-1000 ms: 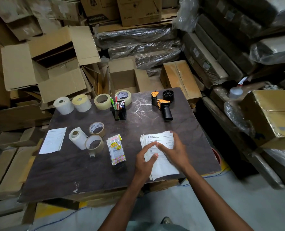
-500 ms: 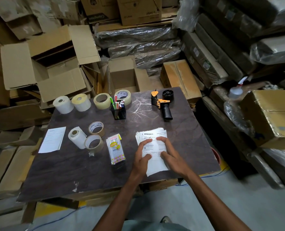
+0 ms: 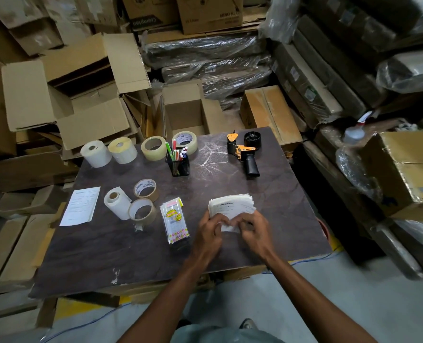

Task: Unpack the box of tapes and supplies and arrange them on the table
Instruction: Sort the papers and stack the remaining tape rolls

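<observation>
Both hands hold a stack of white printed sheets over the lower right of the dark counter.

From the left: a printed sheet, label rolls and tape rolls, a clear packet, a mesh pen holder, then the stack of sheets, long axis running up-frame, far end fanned toward the tape dispenser. Left hand and right hand, fingers curled, each take a grip on its near end from either side.
</observation>
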### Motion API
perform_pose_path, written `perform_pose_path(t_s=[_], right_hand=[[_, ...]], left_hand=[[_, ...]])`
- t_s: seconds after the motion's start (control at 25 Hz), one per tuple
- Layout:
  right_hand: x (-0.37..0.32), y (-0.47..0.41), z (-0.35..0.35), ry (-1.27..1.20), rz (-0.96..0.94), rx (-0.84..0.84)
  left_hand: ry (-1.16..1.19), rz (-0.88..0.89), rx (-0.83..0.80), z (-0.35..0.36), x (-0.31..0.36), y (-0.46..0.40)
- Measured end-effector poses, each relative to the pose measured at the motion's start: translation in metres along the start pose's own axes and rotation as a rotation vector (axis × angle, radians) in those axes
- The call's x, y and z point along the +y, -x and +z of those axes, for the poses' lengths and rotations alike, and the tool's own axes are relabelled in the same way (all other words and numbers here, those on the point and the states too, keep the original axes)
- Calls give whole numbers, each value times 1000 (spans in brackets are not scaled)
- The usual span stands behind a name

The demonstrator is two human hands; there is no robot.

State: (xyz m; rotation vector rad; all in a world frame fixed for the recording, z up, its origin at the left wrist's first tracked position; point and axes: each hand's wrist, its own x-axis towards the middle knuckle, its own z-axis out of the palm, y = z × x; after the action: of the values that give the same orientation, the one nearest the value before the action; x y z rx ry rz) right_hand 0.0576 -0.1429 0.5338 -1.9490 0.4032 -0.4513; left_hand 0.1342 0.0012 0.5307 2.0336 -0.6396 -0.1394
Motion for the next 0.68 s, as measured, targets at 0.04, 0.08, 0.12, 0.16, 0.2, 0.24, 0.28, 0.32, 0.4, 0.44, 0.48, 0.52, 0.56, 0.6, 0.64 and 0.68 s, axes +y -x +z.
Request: perform_pose_path(t_s=[0.04, 0.08, 0.12, 0.16, 0.2, 0.24, 0.28, 0.32, 0.4, 0.44, 0.48, 0.52, 0.56, 0.6, 0.64, 0.68], right_hand=[[3, 2, 4, 29, 0, 33], [10, 6, 8, 49, 1, 45], [20, 11, 14, 67, 1, 45], [31, 16, 19, 77, 4, 32], [41, 20, 24, 82, 16, 17], [48, 21, 26, 67, 28, 3], [51, 20, 26, 54, 36, 5], [52, 17, 26, 36, 35, 18], [52, 15, 26, 28, 15, 33], [54, 16, 28, 40, 1, 35], [57, 17, 29, 43, -8, 27], [59, 19, 31, 43, 2, 12], [62, 20, 31, 30, 14, 2], [63, 19, 31, 23, 30, -5], [64, 17, 29, 18, 43, -10], [62, 12, 26, 11, 68, -18]], left_hand=[[-13, -14, 32, 4, -5, 0], [-30, -46, 39, 8, -11, 2], [-42, -85, 25, 13, -18, 5], [-47, -109, 6, 17, -24, 10], [-51, -114, 2, 20, -29, 15], [-55, -107, 11, 22, -32, 18], [-59, -102, 25, 22, -31, 18], [-54, -104, 39, 23, -30, 17], [-29, -110, 78, 26, -28, 17], [-18, -113, 89, 29, -29, 19], [-12, -116, 86, 32, -30, 21], [-6, -112, 80, 34, -31, 22], [5, -107, 71, 35, -33, 23], [24, -113, 58, 34, -34, 21], [44, -131, 46, 33, -35, 17], [65, -154, 31, 31, -35, 13]])
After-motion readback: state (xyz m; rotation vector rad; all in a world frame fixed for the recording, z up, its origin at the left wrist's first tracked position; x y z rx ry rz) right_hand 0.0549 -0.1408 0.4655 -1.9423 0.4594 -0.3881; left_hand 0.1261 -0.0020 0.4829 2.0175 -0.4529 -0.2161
